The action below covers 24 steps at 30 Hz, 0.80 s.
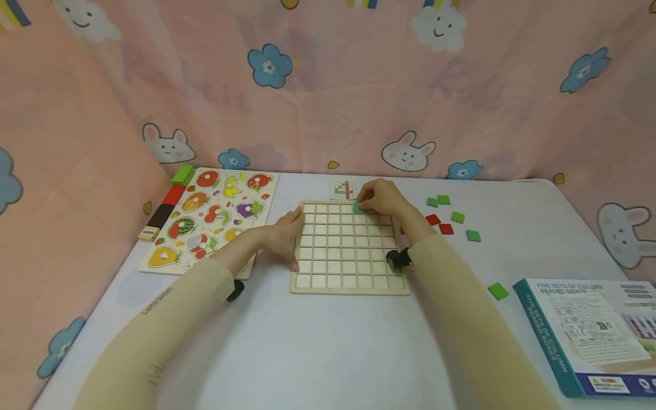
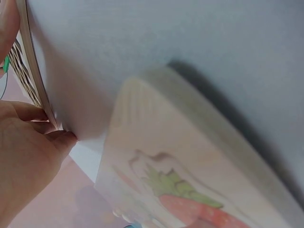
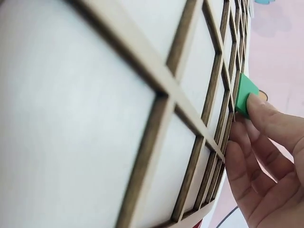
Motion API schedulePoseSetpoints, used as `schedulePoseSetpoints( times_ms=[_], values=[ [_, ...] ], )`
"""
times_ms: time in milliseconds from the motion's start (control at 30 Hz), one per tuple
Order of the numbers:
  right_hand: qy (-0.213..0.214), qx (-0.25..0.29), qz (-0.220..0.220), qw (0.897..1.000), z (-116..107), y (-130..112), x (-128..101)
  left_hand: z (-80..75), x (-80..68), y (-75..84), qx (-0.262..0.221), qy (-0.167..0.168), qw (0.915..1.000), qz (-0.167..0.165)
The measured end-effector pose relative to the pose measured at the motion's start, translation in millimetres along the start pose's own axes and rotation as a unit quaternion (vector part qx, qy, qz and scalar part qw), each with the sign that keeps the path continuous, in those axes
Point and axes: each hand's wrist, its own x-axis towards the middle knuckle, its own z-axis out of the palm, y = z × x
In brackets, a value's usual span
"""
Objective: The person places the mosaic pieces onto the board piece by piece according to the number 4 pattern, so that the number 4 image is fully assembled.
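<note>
A square wooden grid board [image 1: 351, 294] with pale cells lies on the white table. My left hand [image 1: 281, 236] rests along its left edge, fingers at the upper part and thumb lower down. In the left wrist view, the fingertips [image 2: 64, 137] touch the board's side. My right hand [image 1: 381, 196] pinches a green square tile [image 1: 358, 208] over the board's far row. The right wrist view shows the tile [image 3: 245, 92] tilted between thumb and fingers, right at the grid ribs. Behind the board lies a small pattern card [image 1: 343, 189] with coloured squares.
Several loose green tiles [image 1: 474, 236] and red tiles [image 1: 446, 229] lie right of the board. A fruit puzzle board [image 1: 174, 242] lies at left, beside a row of coloured blocks [image 1: 173, 195]. A boxed set [image 1: 589, 336] sits at front right. A patterned pink cloth [image 1: 338, 102] hangs behind.
</note>
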Motion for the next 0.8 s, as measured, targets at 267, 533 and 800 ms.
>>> schedulePoseSetpoints(
  times_ms=[267,533,800],
  values=[
    [-0.007,-0.031,0.006,0.999,0.2,0.1,-4.5,0.5,0.7,0.2,-0.003,-0.004,1.0,-0.004],
    [-0.031,-0.056,0.01,0.998,-8.1,7.4,-4.8,1.1,1.0,-1.8,0.001,-0.008,0.9999,-0.011],
    [0.007,-0.072,0.055,0.996,-42.6,34.5,-14.5,-0.3,-0.3,-0.1,-0.002,-0.011,0.9999,-0.008]
  ],
)
